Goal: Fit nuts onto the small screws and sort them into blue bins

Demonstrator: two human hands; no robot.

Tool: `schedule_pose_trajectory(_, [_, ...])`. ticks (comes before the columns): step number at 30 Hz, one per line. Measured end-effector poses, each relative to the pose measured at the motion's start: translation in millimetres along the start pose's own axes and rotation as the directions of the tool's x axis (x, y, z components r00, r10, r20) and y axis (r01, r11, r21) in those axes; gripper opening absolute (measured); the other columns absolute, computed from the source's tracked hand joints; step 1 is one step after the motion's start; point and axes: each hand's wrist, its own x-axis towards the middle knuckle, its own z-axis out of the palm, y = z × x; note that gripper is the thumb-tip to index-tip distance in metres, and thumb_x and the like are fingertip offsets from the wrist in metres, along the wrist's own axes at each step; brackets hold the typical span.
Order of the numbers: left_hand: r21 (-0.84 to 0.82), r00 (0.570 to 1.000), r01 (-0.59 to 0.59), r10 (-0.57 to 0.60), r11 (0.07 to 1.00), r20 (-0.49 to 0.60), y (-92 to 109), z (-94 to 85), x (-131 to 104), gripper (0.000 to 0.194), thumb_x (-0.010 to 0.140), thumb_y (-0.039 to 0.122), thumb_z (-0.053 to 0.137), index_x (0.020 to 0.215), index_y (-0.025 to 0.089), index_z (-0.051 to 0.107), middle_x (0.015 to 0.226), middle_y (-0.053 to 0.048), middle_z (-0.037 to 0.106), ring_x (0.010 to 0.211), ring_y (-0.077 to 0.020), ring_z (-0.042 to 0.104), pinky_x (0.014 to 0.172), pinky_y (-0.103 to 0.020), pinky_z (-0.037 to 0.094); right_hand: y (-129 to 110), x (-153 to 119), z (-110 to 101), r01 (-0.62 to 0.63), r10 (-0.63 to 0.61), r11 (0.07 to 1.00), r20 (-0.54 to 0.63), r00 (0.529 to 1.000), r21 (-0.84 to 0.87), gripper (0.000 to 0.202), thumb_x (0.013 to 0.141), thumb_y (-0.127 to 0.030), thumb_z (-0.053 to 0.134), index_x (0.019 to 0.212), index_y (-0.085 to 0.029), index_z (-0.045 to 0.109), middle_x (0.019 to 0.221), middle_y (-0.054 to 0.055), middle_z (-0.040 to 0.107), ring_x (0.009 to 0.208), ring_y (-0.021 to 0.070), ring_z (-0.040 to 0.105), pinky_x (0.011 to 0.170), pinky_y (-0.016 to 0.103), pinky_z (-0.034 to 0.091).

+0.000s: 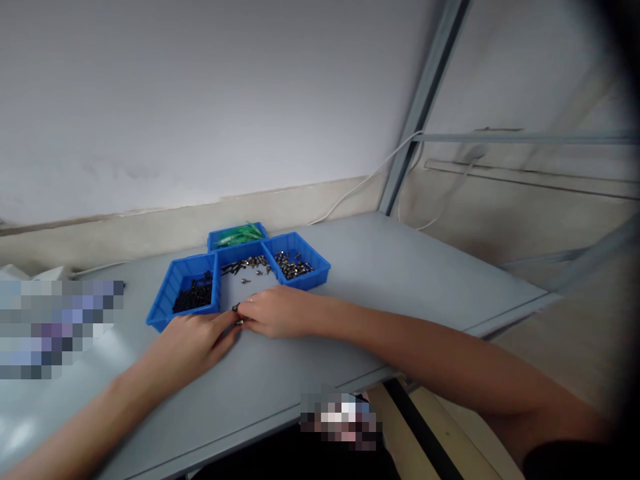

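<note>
The left hand (193, 337) and right hand (275, 311) met fingertip to fingertip, both pinched on a small part (239, 323) mostly hidden between them. Loose metal fittings (245, 281) lay just beyond the right hand's fingers. A blue bin of black pieces (193, 296) stood just past the left hand, one of metal pieces (293, 268) past the right, and one of green pieces (243, 235) farthest beyond both.
</note>
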Motion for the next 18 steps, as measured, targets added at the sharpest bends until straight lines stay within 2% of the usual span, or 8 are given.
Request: schedule_pose_trajectory(18, [0.002, 1.000, -0.003, 0.003, 1.000, 0.019, 1.2, -1.9, -0.5, 0.030, 0.091, 0.034, 0.029, 0.095, 0.021, 0.056, 0.080, -0.004, 0.066, 0.073, -0.0235, 0.065, 0.059, -0.032, 0.045, 1.7, 0.6, 3.6, 0.016, -0.016, 1.000, -0.012, 1.000, -0.016, 0.021, 0.089, -0.026, 0.040, 0.093, -0.013, 0.056, 0.084, 0.006, 0.063, 0.071, 0.0157, 0.057, 0.053, 0.027, 0.034])
